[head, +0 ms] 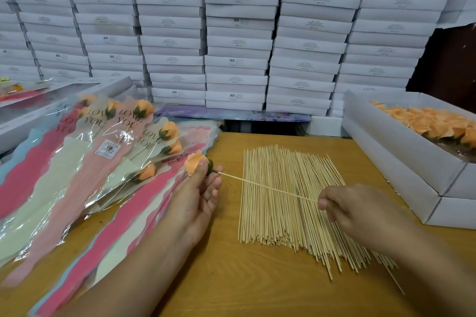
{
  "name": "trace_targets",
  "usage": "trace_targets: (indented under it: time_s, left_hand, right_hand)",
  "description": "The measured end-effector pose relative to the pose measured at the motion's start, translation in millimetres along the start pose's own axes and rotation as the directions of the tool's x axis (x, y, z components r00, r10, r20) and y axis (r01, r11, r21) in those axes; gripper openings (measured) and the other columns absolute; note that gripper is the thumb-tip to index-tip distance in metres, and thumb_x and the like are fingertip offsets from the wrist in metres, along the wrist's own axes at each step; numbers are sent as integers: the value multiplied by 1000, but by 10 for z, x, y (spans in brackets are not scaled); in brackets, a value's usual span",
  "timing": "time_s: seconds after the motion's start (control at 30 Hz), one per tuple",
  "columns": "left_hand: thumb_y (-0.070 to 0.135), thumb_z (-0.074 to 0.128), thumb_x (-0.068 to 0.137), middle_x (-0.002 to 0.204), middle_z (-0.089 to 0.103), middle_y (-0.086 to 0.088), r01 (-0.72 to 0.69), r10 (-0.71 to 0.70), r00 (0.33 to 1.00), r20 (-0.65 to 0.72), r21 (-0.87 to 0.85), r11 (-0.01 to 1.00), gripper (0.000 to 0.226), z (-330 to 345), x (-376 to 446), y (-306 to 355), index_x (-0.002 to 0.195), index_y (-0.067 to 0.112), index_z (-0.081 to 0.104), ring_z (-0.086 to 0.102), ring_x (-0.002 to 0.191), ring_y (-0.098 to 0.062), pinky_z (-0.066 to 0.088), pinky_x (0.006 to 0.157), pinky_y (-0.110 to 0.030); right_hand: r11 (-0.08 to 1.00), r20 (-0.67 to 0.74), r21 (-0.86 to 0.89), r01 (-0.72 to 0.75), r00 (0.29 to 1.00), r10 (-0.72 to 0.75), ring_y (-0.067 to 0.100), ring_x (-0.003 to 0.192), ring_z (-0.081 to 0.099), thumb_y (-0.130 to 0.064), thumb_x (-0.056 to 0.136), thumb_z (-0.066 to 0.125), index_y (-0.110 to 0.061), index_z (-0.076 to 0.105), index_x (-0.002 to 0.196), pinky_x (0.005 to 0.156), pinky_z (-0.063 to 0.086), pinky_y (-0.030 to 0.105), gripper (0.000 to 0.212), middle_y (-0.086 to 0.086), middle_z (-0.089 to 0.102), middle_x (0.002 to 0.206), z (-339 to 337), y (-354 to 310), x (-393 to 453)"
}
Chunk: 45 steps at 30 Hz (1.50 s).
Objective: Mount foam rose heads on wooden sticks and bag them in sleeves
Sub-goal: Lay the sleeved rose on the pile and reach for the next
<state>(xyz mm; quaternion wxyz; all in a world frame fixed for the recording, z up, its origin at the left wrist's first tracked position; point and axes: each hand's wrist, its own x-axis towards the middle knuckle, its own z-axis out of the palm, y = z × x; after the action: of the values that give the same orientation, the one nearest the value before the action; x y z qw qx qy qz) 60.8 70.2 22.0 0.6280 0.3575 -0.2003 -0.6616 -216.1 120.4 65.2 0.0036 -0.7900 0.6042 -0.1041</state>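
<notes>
My left hand pinches an orange foam rose head with a green base between thumb and fingers. My right hand pinches the near end of a thin wooden stick. The stick's far tip meets the green base of the rose head. Both hands hover over the wooden table. Under the stick lies a big pile of loose wooden sticks. To the left lie several bagged roses in printed sleeves, on top of a stack of pink, cream and blue sleeves.
A long white box at the right holds several loose orange rose heads. Stacked white cartons form a wall behind the table. More white boxes sit at the far left.
</notes>
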Motion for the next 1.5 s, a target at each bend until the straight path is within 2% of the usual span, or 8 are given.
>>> trace_targets:
  time_s: [0.27,0.4,0.5,0.57,0.67,0.8,1.03,1.5]
  left_hand:
    - [40,74,78,75,75,2,-12,11,1000,15,82,997,62,65,-22,28,129,6,63,66,53,-3,50,43,-13]
    - [45,75,72,95,79,-6,-28,26,1000,14,149,988,50,127,-55,102,111,15,67,70,57,-7,52,42,-16]
    - [48,71,82,93,79,-3,-101,116,993,-16,388,916,39,133,-42,221,109,21,67,71,60,-8,53,45,-20]
    - [35,66,95,86,78,2,-230,331,944,8,734,639,15,49,7,336,101,22,70,72,66,-10,57,57,-28]
    - [25,61,92,95,74,3,-186,531,808,254,966,-179,13,-174,117,513,91,19,72,69,90,-22,54,77,-36]
    - [24,55,89,99,67,-7,109,463,870,168,851,-514,17,-416,205,664,98,12,62,63,91,-30,55,77,-36]
    - [17,55,89,70,49,-3,122,413,892,185,779,-615,25,-561,320,736,67,13,43,54,66,-24,35,50,-27]
    - [6,51,88,70,47,2,188,431,865,256,631,-753,19,-391,151,747,74,19,50,50,65,-20,36,52,-28]
  right_hand:
    - [957,141,289,-16,990,-26,0,52,56,-37,98,58,-36,64,63,51,44,17,35,-21,67,71,55,74,18]
    - [862,199,504,-60,979,-48,12,54,54,-27,97,60,-28,74,74,57,50,36,27,1,70,67,20,69,24]
    - [734,179,666,-128,984,8,8,56,61,-18,95,62,-18,76,86,58,51,22,17,2,73,70,-24,90,35]
    - [653,169,738,-168,984,62,7,56,61,-17,95,63,-16,76,87,54,46,17,15,4,74,71,-27,101,43]
    - [551,169,808,-209,978,123,6,53,60,-14,95,62,-12,76,88,47,41,11,16,7,74,71,-7,120,53]
    - [530,166,822,-209,978,129,6,53,61,-12,96,61,-11,76,89,46,41,10,17,8,74,71,13,126,57]
    - [516,154,831,-210,977,149,5,54,61,-15,96,61,-15,77,89,47,41,8,17,6,75,72,26,157,70]
    - [515,140,829,-220,972,189,4,54,60,-16,97,62,-17,77,88,47,41,7,17,4,75,74,70,210,93]
